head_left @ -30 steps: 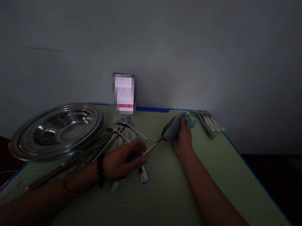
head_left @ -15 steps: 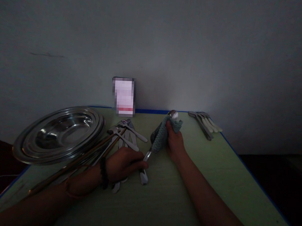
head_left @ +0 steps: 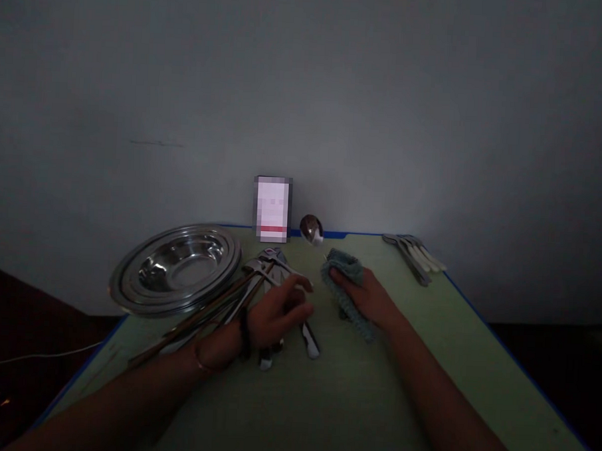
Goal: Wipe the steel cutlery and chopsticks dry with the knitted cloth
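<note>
Head view showed two bare hands above one pale-green worktop (head_left: 474, 369) edged in blue. One right hand (head_left: 370, 298) had its grip closed around one blue-green cloth (head_left: 346, 271); one metal spoon (head_left: 311, 228) had its bowl jutting beyond the cloth, away from the wearer, its handle mostly hidden. One left hand (head_left: 276, 315) had a loose grip, fingers parted and half curled with nothing visible between them, over a cutlery heap (head_left: 259, 267); whether it touched the heap could not be told. Two bracelets circled the left wrist. At least two brownish sticks (head_left: 177, 328) lay in that heap, its other pieces overlapping too much to count. Left of it sat one stack of at least two metal dishes (head_left: 129, 274). On the far right lay at least two pale-handled utensils (head_left: 423, 260), beside at least one all-metal piece (head_left: 413, 262). One phone-like screen (head_left: 272, 207), pixelated, stood upright at the back.
</note>
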`<state>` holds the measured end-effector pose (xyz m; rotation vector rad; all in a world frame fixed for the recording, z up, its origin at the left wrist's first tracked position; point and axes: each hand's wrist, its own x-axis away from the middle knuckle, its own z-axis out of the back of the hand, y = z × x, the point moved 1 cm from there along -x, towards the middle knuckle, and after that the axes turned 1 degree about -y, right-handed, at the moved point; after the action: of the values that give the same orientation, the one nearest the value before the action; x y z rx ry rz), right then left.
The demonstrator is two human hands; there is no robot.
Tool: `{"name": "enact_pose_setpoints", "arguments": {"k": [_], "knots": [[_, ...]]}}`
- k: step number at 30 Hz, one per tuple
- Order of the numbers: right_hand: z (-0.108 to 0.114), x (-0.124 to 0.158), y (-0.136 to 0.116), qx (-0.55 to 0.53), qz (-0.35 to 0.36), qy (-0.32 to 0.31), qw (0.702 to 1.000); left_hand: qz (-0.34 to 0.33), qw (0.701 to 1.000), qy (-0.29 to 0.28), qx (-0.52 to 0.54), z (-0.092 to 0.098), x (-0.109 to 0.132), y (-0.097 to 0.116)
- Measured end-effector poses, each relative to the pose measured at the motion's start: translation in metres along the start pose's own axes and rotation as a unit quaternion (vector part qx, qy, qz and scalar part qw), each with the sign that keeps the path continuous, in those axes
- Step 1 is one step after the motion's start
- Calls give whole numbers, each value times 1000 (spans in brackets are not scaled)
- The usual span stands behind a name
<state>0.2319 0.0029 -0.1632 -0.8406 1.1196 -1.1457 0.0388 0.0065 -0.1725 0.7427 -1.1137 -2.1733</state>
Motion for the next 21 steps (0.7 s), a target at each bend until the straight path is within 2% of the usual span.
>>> {"name": "enact_pose_setpoints", "arguments": {"k": [3,6,11,17,21], "knots": [[9,3,-6,108,11,-135,985,16,992,66,106,-1,-1,0],[17,4,-5,167,3,-199,966,46,982,107,152,-1,-4,-1],[28,3,-2,260,31,-247,933,101,982,95,132,3,-7,-3],[21,6,-6,390,94,-240,884,152,986,55,39,5,-4,-8],[16,5,-10,388,103,-245,883,142,987,72,-2,7,-6,-3]]}}
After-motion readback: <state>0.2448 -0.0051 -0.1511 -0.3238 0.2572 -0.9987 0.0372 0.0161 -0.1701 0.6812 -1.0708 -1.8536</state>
